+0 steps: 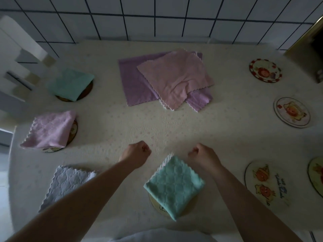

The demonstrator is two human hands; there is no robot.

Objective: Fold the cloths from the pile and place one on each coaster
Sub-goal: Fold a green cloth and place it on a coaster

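Observation:
A pile lies at the table's far middle: an unfolded pink cloth (176,76) on top of a purple cloth (136,84). A folded teal cloth (174,186) rests on a yellow coaster (155,206) near me. Folded cloths cover coasters on the left: teal (70,84), pink (49,131), grey (64,184). My left hand (138,152) and my right hand (201,154) hover as fists just beyond the near teal cloth, holding nothing. Bare picture coasters sit on the right (265,70), (291,112), (264,186), (316,175).
The cream table (166,130) backs onto a white tiled wall (157,18). White furniture (15,58) stands at the far left. A dark, gold-edged object (309,42) stands at the far right corner.

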